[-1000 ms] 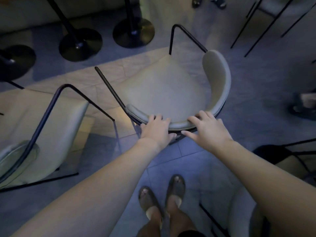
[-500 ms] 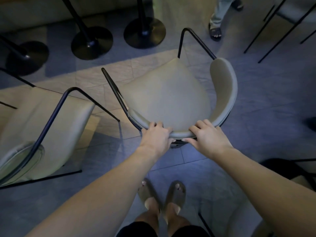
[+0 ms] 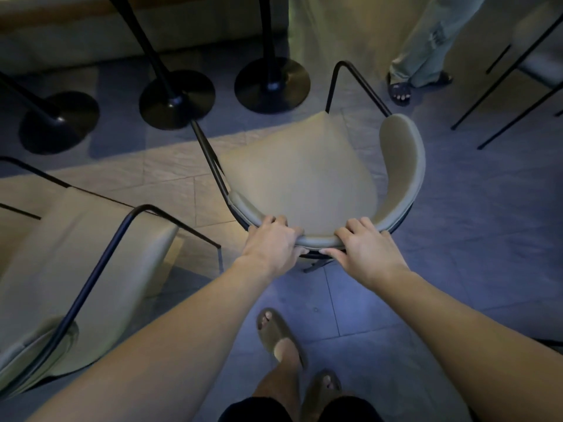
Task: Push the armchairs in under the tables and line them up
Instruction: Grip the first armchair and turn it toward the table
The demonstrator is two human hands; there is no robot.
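**Both hands on the armchair's back**

The left hand and right hand grip the curved backrest of a beige armchair, fingers curled over its top edge. Its seat faces three round black table bases just ahead. A second armchair stands to the left. Another person's sandalled feet show beyond the chair's black arm frame.

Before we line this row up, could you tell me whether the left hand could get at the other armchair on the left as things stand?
Probably yes. The left hand grips the backrest of the middle armchair, so it must let go first. The second armchair stands apart, with bare floor between.
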